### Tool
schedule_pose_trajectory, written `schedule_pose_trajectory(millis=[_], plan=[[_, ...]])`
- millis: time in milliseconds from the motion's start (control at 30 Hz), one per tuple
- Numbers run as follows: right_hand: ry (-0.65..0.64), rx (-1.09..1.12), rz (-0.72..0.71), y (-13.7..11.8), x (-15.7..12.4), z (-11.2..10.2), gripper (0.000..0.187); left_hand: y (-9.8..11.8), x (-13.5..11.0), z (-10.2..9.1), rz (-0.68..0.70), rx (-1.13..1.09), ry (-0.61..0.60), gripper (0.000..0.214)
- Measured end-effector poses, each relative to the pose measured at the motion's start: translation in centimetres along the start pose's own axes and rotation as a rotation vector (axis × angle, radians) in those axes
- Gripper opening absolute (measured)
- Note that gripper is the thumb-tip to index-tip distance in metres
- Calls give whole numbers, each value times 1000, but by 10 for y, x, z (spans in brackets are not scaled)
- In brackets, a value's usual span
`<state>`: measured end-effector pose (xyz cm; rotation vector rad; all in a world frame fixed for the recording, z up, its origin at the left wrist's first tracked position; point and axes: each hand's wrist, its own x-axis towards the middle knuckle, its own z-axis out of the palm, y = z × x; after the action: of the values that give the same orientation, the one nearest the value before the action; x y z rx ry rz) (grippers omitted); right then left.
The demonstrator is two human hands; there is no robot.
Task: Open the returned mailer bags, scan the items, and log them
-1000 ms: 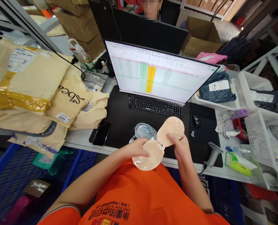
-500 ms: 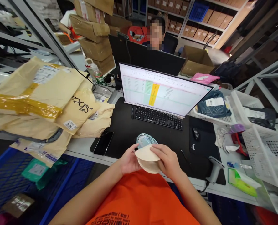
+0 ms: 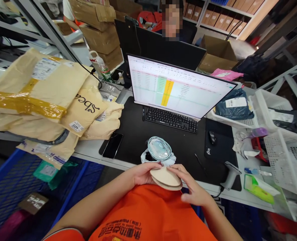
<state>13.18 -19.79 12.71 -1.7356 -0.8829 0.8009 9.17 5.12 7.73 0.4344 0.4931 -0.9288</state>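
Note:
Two pale beige round discs, like thin card, overlap close in front of my orange shirt. My left hand is closed on their left edge, thumb on top. My right hand touches the upper disc with its stretched fingertips, while its thumb stands apart below the right edge. Just beyond the discs, on the black desk mat, lies a light-blue ringed bundle on crumpled clear plastic. What the bundle is made of I cannot make out.
A monitor, keyboard and mouse stand beyond my hands. Left are a phone and piled parcels. A scanner and white baskets are on the right. A person sits behind the monitors.
The discs have come lower and closer to my shirt, tilting flatter. My right thumb has moved away from them. More of the blue bundle and its plastic shows. The view has shifted slightly.

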Motion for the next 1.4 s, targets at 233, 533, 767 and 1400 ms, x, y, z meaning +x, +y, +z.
schedule_pose_trajectory(millis=[233, 533, 767, 1400], plan=[[624, 45, 100, 40, 26, 19, 39, 13, 21, 0, -100, 223, -48, 84], [1523, 628, 347, 93, 17, -41, 64, 79, 35, -43, 589, 2049, 346, 96], [1414, 501, 361, 96, 11, -24, 68, 125, 101, -48, 263, 2428, 67, 136], [392, -713, -316, -5, 41, -47, 46, 109, 16, 10, 286, 1303, -6, 69]])
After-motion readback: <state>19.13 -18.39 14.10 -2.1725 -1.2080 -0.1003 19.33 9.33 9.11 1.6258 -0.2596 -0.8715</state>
